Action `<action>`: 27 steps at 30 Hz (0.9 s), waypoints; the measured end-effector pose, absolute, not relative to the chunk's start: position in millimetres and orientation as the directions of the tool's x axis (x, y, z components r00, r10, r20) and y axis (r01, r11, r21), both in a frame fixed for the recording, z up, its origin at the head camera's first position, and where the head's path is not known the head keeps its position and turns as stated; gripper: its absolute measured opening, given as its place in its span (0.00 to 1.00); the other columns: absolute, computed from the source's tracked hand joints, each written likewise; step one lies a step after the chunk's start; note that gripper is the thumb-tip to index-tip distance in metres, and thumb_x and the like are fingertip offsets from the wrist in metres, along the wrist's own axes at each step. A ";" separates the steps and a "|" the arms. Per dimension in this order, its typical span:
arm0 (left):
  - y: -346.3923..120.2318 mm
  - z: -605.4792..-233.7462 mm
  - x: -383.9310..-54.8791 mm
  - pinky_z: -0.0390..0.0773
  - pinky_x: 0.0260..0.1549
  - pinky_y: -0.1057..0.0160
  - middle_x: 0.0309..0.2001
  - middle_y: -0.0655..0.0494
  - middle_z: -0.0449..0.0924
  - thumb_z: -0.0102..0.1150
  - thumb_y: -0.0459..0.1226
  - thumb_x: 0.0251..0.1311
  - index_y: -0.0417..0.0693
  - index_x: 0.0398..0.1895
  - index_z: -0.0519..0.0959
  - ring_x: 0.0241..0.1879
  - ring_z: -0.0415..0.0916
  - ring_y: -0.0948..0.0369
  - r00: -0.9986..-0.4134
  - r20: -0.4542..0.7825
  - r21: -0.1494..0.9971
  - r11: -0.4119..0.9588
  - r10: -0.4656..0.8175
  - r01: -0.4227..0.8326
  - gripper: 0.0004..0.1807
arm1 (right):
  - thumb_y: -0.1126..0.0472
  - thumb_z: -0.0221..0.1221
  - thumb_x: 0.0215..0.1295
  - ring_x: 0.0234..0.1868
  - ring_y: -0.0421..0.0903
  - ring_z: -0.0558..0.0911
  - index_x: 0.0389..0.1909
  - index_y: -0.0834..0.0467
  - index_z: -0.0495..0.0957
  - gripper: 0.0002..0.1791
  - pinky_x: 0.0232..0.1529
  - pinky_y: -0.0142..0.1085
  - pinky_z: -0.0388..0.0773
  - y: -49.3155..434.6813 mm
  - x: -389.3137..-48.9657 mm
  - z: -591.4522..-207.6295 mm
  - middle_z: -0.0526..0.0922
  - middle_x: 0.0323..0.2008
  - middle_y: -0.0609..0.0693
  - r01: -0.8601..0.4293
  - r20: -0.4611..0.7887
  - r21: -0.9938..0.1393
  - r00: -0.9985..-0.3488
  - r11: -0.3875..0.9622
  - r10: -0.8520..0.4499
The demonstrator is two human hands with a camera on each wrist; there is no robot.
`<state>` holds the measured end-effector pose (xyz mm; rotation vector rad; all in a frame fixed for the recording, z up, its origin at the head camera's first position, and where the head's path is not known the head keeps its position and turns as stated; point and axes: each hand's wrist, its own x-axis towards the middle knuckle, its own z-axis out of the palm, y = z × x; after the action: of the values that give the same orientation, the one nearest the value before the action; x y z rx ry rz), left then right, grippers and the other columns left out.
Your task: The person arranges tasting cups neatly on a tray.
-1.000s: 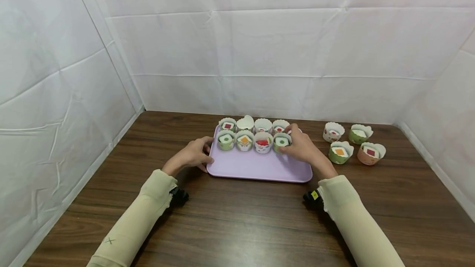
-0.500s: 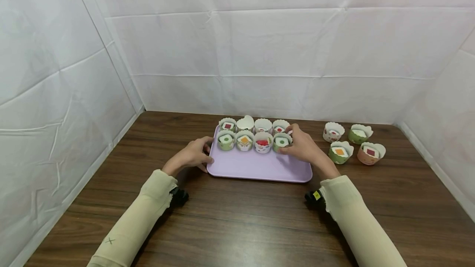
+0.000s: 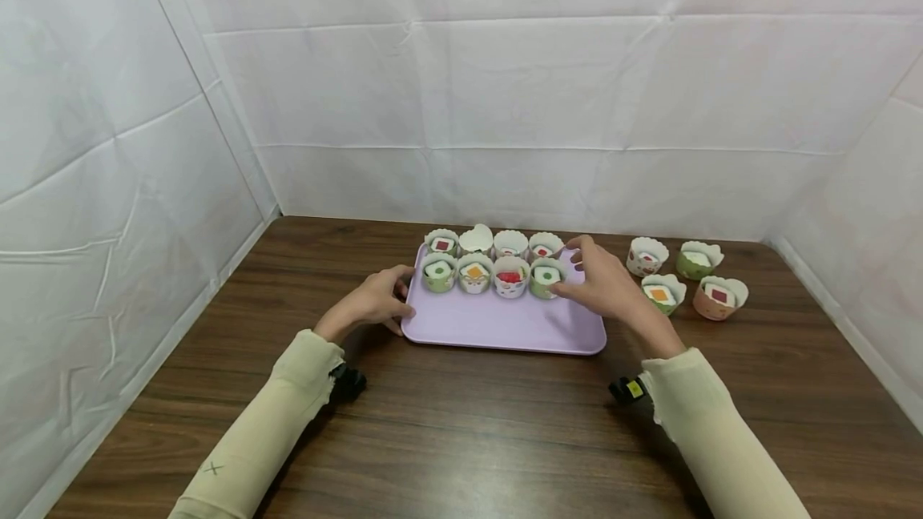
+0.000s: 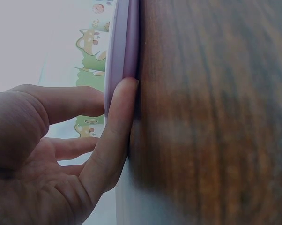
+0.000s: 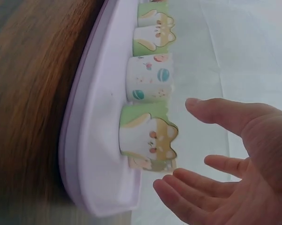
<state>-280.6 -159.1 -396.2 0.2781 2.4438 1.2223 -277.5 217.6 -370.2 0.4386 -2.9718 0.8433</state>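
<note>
My left hand (image 3: 371, 299) grips the left edge of a purple tray (image 3: 490, 327), with thumb and a finger at its rim (image 4: 124, 42) in the left wrist view. Two rows of paper baking cups stand on it, holding small white cakes with coloured tops. Beside the front row's rightmost cup, a green one (image 3: 546, 279), my right hand (image 3: 594, 283) spreads its fingers and holds nothing. In the right wrist view, a gap shows between the fingers and the dog-print cup (image 5: 150, 133), which is upright on the tray.
Right of the tray stand several filled cups: a white print cup (image 3: 646, 259), a green cup (image 3: 698, 261), another green cup (image 3: 661, 295) and a pink cup (image 3: 719, 299). White cloth walls (image 3: 534, 86) enclose the dark wooden table (image 3: 476, 439).
My right hand has let go of the front row's rightmost green cup and drawn back slightly right, fingers spreading. The cup stays in place. My left hand and the tray have not moved.
</note>
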 end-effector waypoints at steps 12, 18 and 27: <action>-157.6 -397.2 -281.0 0.92 0.29 0.57 0.53 0.36 0.70 0.63 0.23 0.63 0.38 0.80 0.55 0.36 0.82 0.51 -0.904 -0.262 0.798 0.602 0.339 -0.006 0.43 | 0.60 0.70 0.65 0.57 0.64 0.83 0.70 0.67 0.64 0.37 0.51 0.58 0.87 262.7 -251.4 -365.7 0.80 0.56 0.67 -0.429 0.311 -0.514 -0.900 0.742 -0.305; -158.5 -398.3 -280.7 0.92 0.29 0.57 0.53 0.35 0.70 0.63 0.23 0.63 0.37 0.80 0.55 0.36 0.82 0.50 -0.906 -0.259 0.795 0.607 0.335 -0.003 0.44 | 0.59 0.72 0.63 0.52 0.62 0.85 0.66 0.66 0.70 0.34 0.44 0.45 0.90 299.1 -241.2 -361.6 0.83 0.54 0.64 -0.439 0.382 -0.463 -0.883 0.770 -0.274; -157.8 -397.0 -280.8 0.92 0.30 0.57 0.53 0.36 0.69 0.63 0.23 0.63 0.37 0.80 0.55 0.36 0.82 0.51 -0.905 -0.258 0.796 0.605 0.339 0.000 0.43 | 0.50 0.70 0.65 0.43 0.12 0.70 0.62 0.62 0.76 0.30 0.38 0.10 0.75 359.3 -235.1 -350.5 0.82 0.59 0.64 -0.294 0.303 -0.514 -0.941 0.806 -0.150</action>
<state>-280.8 -157.8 -397.0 0.2719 2.4492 1.2151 -235.1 359.3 -350.5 0.3429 -2.7452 0.8401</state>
